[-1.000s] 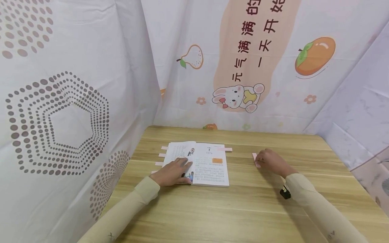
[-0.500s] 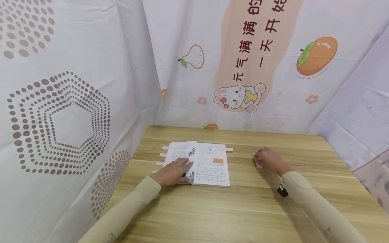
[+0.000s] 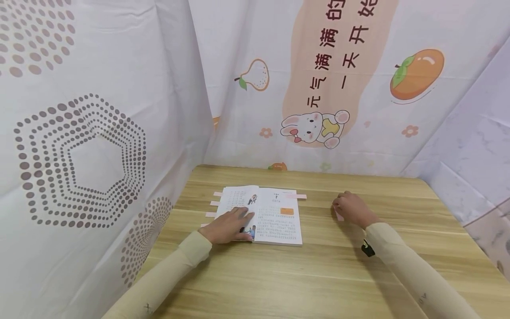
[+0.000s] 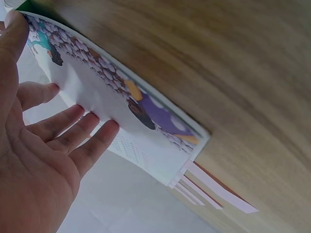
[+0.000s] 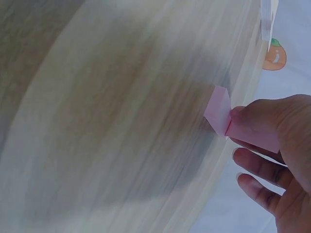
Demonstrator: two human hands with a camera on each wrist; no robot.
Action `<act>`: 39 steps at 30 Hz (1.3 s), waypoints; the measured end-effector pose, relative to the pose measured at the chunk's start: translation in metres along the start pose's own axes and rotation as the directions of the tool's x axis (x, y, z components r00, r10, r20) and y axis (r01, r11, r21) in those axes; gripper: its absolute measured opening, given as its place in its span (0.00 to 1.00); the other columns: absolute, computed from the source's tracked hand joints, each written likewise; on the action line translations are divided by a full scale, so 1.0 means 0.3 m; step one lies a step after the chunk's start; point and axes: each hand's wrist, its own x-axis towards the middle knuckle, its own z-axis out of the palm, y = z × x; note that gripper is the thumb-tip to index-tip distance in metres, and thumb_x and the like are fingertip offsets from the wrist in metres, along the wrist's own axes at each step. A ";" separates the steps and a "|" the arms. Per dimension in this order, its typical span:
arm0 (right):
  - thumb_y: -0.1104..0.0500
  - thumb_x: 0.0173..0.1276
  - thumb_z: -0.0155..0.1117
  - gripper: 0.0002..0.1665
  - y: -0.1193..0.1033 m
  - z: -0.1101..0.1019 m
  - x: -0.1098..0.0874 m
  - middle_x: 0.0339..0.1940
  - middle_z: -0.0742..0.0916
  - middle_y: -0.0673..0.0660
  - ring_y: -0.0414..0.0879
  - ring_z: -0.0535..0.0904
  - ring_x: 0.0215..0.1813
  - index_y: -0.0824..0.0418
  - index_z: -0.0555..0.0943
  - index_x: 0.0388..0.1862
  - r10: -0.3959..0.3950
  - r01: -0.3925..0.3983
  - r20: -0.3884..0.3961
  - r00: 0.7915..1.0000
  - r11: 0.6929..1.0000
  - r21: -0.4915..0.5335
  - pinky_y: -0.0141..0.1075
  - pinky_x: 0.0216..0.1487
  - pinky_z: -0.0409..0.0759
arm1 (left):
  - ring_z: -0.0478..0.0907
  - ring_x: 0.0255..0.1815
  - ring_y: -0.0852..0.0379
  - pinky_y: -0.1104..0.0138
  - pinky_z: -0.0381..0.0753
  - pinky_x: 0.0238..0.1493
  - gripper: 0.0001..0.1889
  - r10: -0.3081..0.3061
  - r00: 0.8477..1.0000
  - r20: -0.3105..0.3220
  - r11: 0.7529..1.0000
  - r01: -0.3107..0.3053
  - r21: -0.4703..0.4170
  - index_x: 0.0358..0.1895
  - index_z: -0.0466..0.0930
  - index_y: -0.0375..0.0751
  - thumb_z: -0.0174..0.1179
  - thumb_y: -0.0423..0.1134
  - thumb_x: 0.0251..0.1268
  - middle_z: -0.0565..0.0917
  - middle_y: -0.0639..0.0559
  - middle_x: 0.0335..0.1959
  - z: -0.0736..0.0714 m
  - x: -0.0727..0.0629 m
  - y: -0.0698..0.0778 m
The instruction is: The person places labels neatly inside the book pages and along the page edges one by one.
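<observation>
An open book (image 3: 276, 228) with printed pages and coloured pictures lies on the wooden table. My left hand (image 3: 228, 226) rests on its left page, fingers spread, as the left wrist view (image 4: 43, 145) also shows. Pink sticky tabs (image 4: 221, 187) stick out from the book's left edge, and another pink tab (image 3: 299, 196) crosses the top of the right page. To the right of the book, my right hand (image 3: 352, 209) pinches a pad of pink sticky notes (image 5: 219, 110) between thumb and finger. One part of the pad bends up from the rest; part is hidden by the hand.
The wooden table (image 3: 279, 279) extends around the book and in front of both arms. White printed curtains (image 3: 247, 146) hang behind it and along the left side. A small black item (image 3: 368, 248) hangs at the right wrist.
My right hand has shifted slightly and its fingers now cover more of the pink pad. The left hand stays on the book. The head view has drifted a little.
</observation>
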 end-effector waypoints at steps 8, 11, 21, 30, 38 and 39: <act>0.70 0.65 0.67 0.07 -0.001 0.020 0.014 0.28 0.86 0.55 0.53 0.80 0.32 0.62 0.88 0.29 0.013 -0.014 -0.006 1.000 0.996 -0.091 0.52 0.37 0.82 | 0.68 0.72 0.40 0.51 0.72 0.68 0.44 -0.001 1.000 0.007 1.000 0.001 -0.015 0.78 0.64 0.35 0.55 0.66 0.71 0.69 0.35 0.73 0.003 -0.002 0.003; 0.70 0.66 0.67 0.09 -0.006 0.019 0.018 0.26 0.86 0.55 0.53 0.79 0.31 0.61 0.87 0.26 0.027 -0.027 0.001 1.000 0.992 -0.123 0.52 0.36 0.81 | 0.68 0.72 0.41 0.51 0.72 0.68 0.44 -0.004 1.000 0.009 1.000 0.004 -0.011 0.78 0.64 0.35 0.55 0.66 0.71 0.69 0.36 0.73 0.010 0.000 0.001; 0.72 0.61 0.74 0.07 -0.028 -0.001 0.019 0.33 0.88 0.57 0.56 0.82 0.37 0.65 0.87 0.37 0.069 -0.051 0.073 0.995 0.972 -0.229 0.52 0.43 0.81 | 0.67 0.73 0.40 0.50 0.71 0.68 0.44 0.003 1.000 -0.006 1.000 -0.003 -0.014 0.78 0.63 0.35 0.56 0.65 0.72 0.69 0.35 0.73 0.005 -0.003 0.006; 0.67 0.69 0.69 0.03 -0.018 -0.011 0.027 0.32 0.88 0.57 0.56 0.81 0.36 0.65 0.86 0.34 0.099 -0.089 0.062 0.993 0.984 -0.157 0.53 0.41 0.79 | 0.67 0.72 0.39 0.49 0.71 0.69 0.43 0.006 1.000 -0.003 1.000 -0.006 -0.023 0.78 0.63 0.34 0.56 0.64 0.72 0.69 0.35 0.73 -0.005 -0.001 0.007; 0.66 0.69 0.68 0.09 -0.019 -0.001 0.035 0.28 0.87 0.53 0.54 0.79 0.35 0.60 0.85 0.27 0.086 -0.078 0.046 0.995 0.983 -0.169 0.50 0.39 0.77 | 0.66 0.73 0.41 0.50 0.70 0.70 0.44 -0.006 1.000 0.011 1.000 0.006 -0.016 0.78 0.62 0.36 0.55 0.66 0.72 0.68 0.36 0.74 0.000 0.001 0.002; 0.66 0.68 0.69 0.07 -0.019 0.000 0.036 0.29 0.87 0.54 0.55 0.79 0.36 0.60 0.86 0.28 0.085 -0.075 0.049 0.995 0.981 -0.181 0.51 0.40 0.77 | 0.66 0.74 0.41 0.50 0.70 0.70 0.44 -0.006 1.000 0.014 1.000 0.007 -0.014 0.79 0.62 0.36 0.55 0.66 0.72 0.68 0.36 0.74 0.000 0.001 0.001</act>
